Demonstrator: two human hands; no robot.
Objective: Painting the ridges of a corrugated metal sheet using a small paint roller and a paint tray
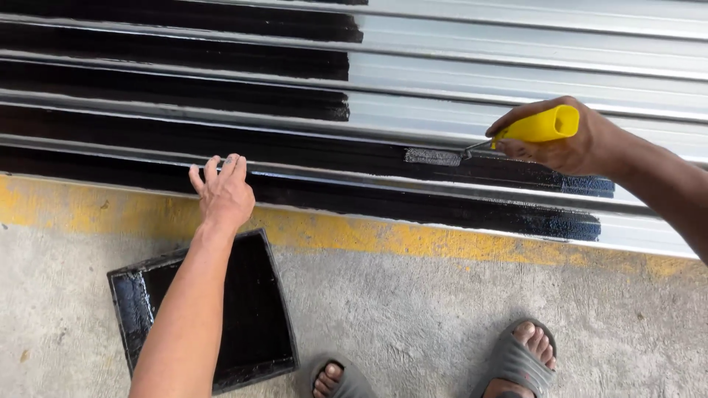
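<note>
Right hand (pixel 571 140) wrapped tight around yellow handle (pixel 542 125) of small paint roller; fingers fully curled, grip complete. Roller head (pixel 433 156) pressed flat against corrugated metal shutter (pixel 531 59), lying on a rib near the shutter's lower edge, just where the black painted zone gives way to wet, thinner coat. Thin metal shank joins head to handle.

Left hand (pixel 223 193) open, fingers spread and slightly bent, tips resting on the bottom rib of the shutter at its lower edge; nothing held. Forearm runs down across the paint tray.

Black paint (pixel 169 66) covers left portion of the shutter in horizontal bands; upper bands stop about mid-width, the lower two bands reach well towards the right edge. Remaining right portion bare grey metal.

Paint tray (pixel 254 317), black, square-ish, tilted, on concrete floor (pixel 413 309) just below yellow-painted kerb strip (pixel 354 236) that runs along the shutter's foot. Tray interior coated black.

Two feet in grey sandals (pixel 516 361) at bottom edge of floor, right of tray.
</note>
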